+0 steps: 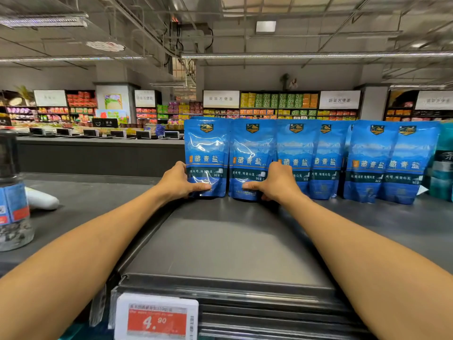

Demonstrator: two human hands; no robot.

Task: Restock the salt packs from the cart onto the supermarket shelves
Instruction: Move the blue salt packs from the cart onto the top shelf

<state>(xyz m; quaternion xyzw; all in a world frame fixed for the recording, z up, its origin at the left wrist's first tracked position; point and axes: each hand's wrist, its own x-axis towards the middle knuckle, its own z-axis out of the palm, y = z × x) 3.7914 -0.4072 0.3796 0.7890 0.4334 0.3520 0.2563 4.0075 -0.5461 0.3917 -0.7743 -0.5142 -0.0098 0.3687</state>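
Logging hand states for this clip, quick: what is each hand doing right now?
Left hand: grips the lower part of the leftmost salt pack.
Right hand: grips the second salt pack low down.

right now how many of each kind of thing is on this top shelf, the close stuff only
blue salt packs: 6 fronts showing, upright in a row
jar with a blue label: 1, at the left edge
white object lying flat: 1
teal packs: cut off at the right, cannot count
total: 8 countable
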